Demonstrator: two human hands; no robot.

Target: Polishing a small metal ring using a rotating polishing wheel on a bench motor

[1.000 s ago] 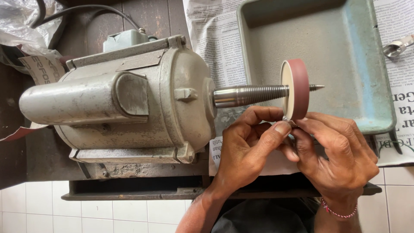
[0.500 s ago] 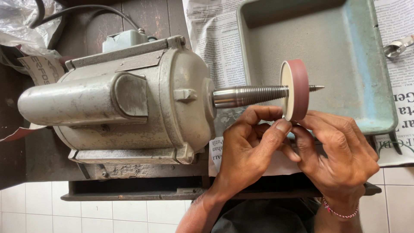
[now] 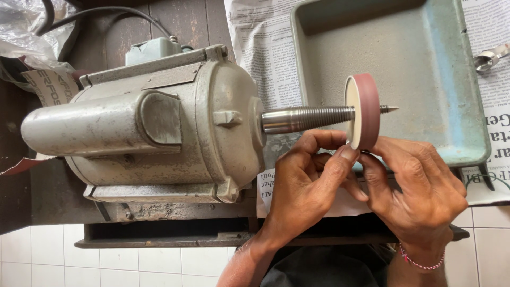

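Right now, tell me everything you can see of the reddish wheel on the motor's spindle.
The reddish wheel is a thick disc with a dull red rim and a cream face turned toward the motor. It sits upright near the tip of the threaded tapered spindle, whose point pokes out beyond it, above the blue-grey tray. The left hand and right hand meet at its lower edge.

Your left hand (image 3: 308,183) and right hand (image 3: 417,194) press together under the red wheel (image 3: 366,111), so you cannot see what your fingertips pinch there. Your hands hide the wheel's bottom edge. The blue tray (image 3: 425,69) runs off the top edge. Only a bit of the shiny metal thing (image 3: 491,57) shows at the right edge. The black cable (image 3: 101,13) leaves at the top.
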